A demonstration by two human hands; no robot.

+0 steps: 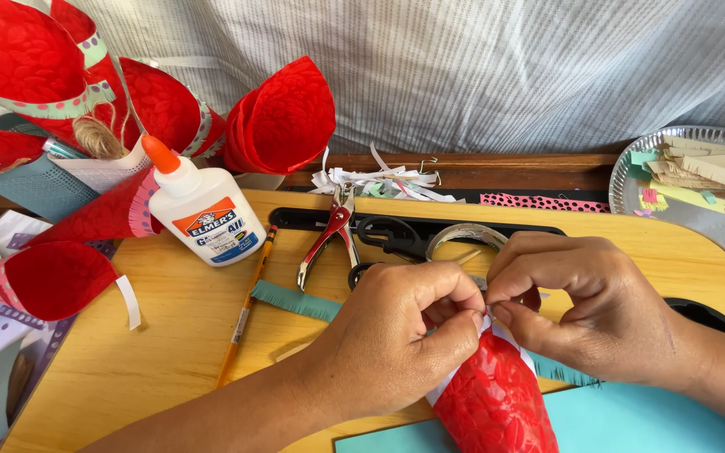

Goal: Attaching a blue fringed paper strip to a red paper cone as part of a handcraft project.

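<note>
Head view: wooden lap table (169, 335) is lying across the frame, and finished red cones (127, 101) are crowding its far left corner. Both hands are meeting at table centre over a red paper cone (497, 403); left hand (404, 327) and right hand (581, 310) are pinching its top rim, fingers closed. Glue bottle (203, 210) is resting left, and red-handled stapler (329, 239) is lying just behind the hands.

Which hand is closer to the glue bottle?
Left. The left hand sits just right of the glue bottle; the right hand is farther right, beyond it.
</note>
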